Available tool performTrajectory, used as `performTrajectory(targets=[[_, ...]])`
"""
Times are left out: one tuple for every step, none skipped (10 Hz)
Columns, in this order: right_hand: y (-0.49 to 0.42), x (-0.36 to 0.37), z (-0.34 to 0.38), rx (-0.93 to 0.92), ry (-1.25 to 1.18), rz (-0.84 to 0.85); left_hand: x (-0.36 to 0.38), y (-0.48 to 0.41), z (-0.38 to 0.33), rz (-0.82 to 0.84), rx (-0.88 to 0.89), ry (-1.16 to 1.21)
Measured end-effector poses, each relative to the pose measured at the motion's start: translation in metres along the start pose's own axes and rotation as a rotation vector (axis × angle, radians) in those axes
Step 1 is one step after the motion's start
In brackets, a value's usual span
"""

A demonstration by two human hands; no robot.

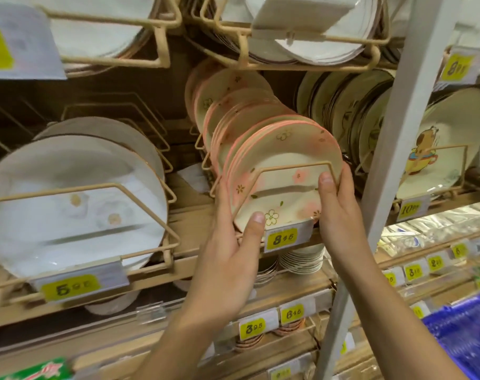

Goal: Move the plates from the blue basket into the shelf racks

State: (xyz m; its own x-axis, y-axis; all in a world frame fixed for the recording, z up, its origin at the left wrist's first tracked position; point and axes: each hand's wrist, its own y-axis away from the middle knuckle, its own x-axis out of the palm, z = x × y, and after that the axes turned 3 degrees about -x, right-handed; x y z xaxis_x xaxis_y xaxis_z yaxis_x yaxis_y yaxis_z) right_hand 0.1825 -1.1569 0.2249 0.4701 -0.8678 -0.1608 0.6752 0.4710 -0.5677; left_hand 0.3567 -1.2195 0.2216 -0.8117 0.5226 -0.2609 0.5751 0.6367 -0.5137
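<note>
A stack of pink-rimmed cream plates with flower prints stands on edge in the middle wire rack of the shelf. My left hand grips the stack's lower left edge, thumb on the front plate's face. My right hand grips the stack's right edge, thumb over the rim near the rack wire. The blue basket shows only as a corner at the bottom right.
Large white plates fill the left rack; cream plates with a cartoon animal fill the right one. More white plates sit in racks above. A grey shelf upright runs beside my right hand. Yellow price tags line the shelf edges.
</note>
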Motion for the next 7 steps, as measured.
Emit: performTrajectory(targets=[[0.006, 0.005, 0.005, 0.03, 0.048, -0.05, -0.008, 0.003, 0.001, 0.05, -0.028, 0.023], [0.011, 0.008, 0.006, 0.053, 0.094, -0.063, -0.018, 0.012, 0.006, 0.119, -0.035, 0.066], [0.018, 0.009, 0.007, 0.071, 0.147, -0.052, -0.026, 0.022, 0.013, 0.162, -0.097, 0.079], [0.03, 0.004, 0.007, 0.077, 0.162, -0.016, -0.031, 0.032, 0.013, 0.183, -0.139, 0.071], [0.044, -0.004, 0.006, 0.049, 0.148, 0.036, -0.036, 0.04, 0.006, 0.164, -0.153, 0.045], [0.056, -0.016, 0.009, 0.028, 0.085, 0.083, -0.04, 0.047, 0.0, 0.115, -0.171, -0.012], [0.067, -0.031, 0.014, 0.03, -0.052, 0.159, -0.036, 0.055, -0.011, 0.015, -0.158, -0.014]])
